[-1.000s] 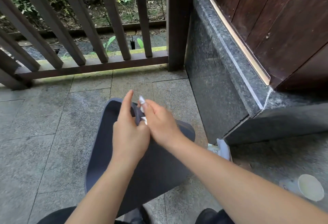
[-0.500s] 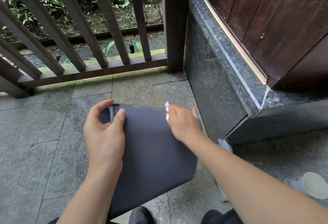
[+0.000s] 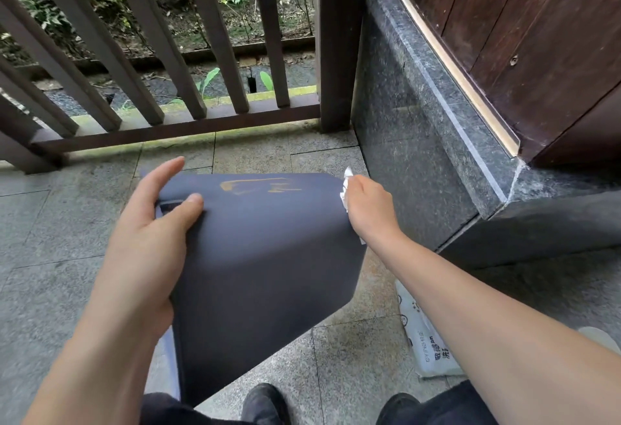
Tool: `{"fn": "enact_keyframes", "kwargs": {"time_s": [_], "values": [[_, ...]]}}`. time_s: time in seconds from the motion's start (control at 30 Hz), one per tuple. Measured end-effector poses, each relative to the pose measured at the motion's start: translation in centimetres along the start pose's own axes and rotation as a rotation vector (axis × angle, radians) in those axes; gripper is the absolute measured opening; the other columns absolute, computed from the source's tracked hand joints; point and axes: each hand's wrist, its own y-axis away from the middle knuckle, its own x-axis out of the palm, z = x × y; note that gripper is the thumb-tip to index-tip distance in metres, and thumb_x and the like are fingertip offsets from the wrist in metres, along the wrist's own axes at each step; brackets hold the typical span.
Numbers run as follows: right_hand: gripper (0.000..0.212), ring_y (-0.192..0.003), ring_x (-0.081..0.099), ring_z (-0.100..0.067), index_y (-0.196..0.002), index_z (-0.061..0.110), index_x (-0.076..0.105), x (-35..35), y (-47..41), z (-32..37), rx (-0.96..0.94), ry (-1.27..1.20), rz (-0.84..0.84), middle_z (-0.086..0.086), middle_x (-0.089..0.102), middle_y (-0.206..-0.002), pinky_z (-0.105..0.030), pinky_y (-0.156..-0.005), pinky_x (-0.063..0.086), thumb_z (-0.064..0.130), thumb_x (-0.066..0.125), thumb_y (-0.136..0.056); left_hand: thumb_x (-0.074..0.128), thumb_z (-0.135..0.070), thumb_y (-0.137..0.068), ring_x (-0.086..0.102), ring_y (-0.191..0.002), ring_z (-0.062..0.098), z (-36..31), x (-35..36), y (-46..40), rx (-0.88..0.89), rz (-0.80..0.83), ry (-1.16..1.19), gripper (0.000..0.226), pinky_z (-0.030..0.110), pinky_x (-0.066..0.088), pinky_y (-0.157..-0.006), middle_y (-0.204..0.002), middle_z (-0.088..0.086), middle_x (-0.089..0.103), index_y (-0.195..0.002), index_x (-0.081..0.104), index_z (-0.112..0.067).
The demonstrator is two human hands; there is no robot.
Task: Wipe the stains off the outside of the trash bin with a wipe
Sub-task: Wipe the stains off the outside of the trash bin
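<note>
So the left hand has hold of the trash bin on its left edge, thumb laid across the face that's turned up and the index finger sticking out straight past the far corner, with the other fingers hidden round the side. The bin is dark grey-blue and tipped over so one broad outer side faces up; its inside can't be seen from here, so no idea what's in it. Just right of that thumb, up near the far edge of the bin, there's a smeary orange-brown stain. Further right, the right hand sits against the bin's right-hand edge with its fingers curled round a crumpled white wipe, bits of which poke out above and in front of the knuckles, touching the bin's corner and apart from the stain. Below the right forearm there's a white pack with printed text lying flat on the stone floor, partly covered by the arm. Close on the right of that hand is a dark polished stone step, with a brown wooden wall above it. Past both hands a brown wooden railing runs across, plants behind it. Two dark shoes show at the bottom, near the bin's lower end.
</note>
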Motion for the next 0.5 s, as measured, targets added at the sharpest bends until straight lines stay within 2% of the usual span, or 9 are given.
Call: {"fn": "enact_keyframes", "kwargs": {"time_s": [0.03,0.1,0.2,0.3,0.37,0.43,0.47,0.5], "values": [[0.040,-0.066,0.051,-0.018,-0.058,0.022,0.045,-0.5,0.1,-0.1,-0.008,-0.015,-0.022,0.012,0.058,-0.057,-0.035,-0.061,0.037,0.032,0.035,-0.096,0.066,-0.022,-0.092,0.078,-0.088,0.012,0.1,-0.2,-0.3,-0.034,0.035,0.040,0.045,0.031,0.062,-0.063,-0.127,-0.012,0.067,-0.115,0.067,-0.060],[0.039,-0.058,0.048,-0.012,-0.057,0.021,0.044,-1.2,0.2,-0.4,-0.038,-0.006,-0.053,0.021,0.056,-0.052,-0.034,-0.056,0.033,0.031,0.036,-0.094,0.069,-0.023,-0.092,0.078,-0.079,0.006,-0.3,-0.4,-0.6,-0.096,0.071,0.140,0.041,0.022,0.058,-0.053,-0.122,-0.013,0.065,-0.117,0.069,-0.055],[0.038,-0.055,0.045,-0.009,-0.057,0.022,0.041,-1.7,0.5,-0.7,-0.062,0.030,-0.059,0.025,0.054,-0.050,-0.032,-0.053,0.030,0.032,0.035,-0.093,0.067,-0.030,-0.096,0.071,-0.072,-0.009,-0.4,-0.2,-1.3,-0.135,0.002,0.194,0.047,0.013,0.053,-0.048,-0.128,-0.015,0.059,-0.138,0.058,-0.047],[0.037,-0.064,0.049,-0.014,-0.065,0.024,0.044,-1.8,0.4,-0.5,-0.080,0.078,-0.007,0.018,0.056,-0.056,-0.032,-0.057,0.034,0.036,0.033,-0.098,0.063,-0.019,-0.100,0.070,-0.078,-0.013,0.4,0.6,-0.6,-0.053,-0.052,0.167,0.060,0.013,0.054,-0.054,-0.133,-0.017,0.053,-0.152,0.042,-0.041],[0.028,-0.085,0.057,-0.021,-0.087,0.027,0.053,-1.7,0.2,0.0,-0.075,0.107,0.089,0.017,0.063,-0.077,-0.035,-0.072,0.043,0.038,0.032,-0.100,0.064,-0.016,-0.098,0.072,-0.091,-0.008,0.8,1.5,0.5,0.045,-0.032,0.133,0.066,0.017,0.058,-0.065,-0.131,-0.021,0.055,-0.152,0.040,-0.046],[0.027,-0.114,0.055,-0.030,-0.114,0.025,0.050,-1.1,0.3,0.6,-0.076,0.153,0.148,0.006,0.065,-0.110,-0.042,-0.093,0.044,0.039,0.032,-0.100,0.065,-0.022,-0.090,0.069,-0.108,0.001,1.0,2.5,1.4,0.144,0.018,0.043,0.072,0.030,0.059,-0.085,-0.140,-0.019,0.057,-0.149,0.038,-0.053],[0.028,-0.125,0.049,-0.032,-0.121,0.025,0.045,-0.5,0.6,1.0,-0.086,0.159,0.161,0.002,0.061,-0.121,-0.045,-0.099,0.041,0.040,0.033,-0.100,0.063,-0.024,-0.087,0.066,-0.113,-0.002,1.0,3.0,1.7,0.194,0.048,-0.019,0.074,0.030,0.056,-0.091,-0.141,-0.024,0.057,-0.149,0.037,-0.054],[0.032,-0.131,0.044,-0.032,-0.127,0.026,0.040,0.2,1.1,1.5,-0.099,0.151,0.170,-0.001,0.057,-0.132,-0.046,-0.102,0.038,0.039,0.034,-0.098,0.061,-0.025,-0.086,0.062,-0.111,-0.012,1.1,3.4,1.8,0.242,0.074,-0.079,0.077,0.023,0.053,-0.091,-0.136,-0.038,0.056,-0.152,0.034,-0.053]]}}
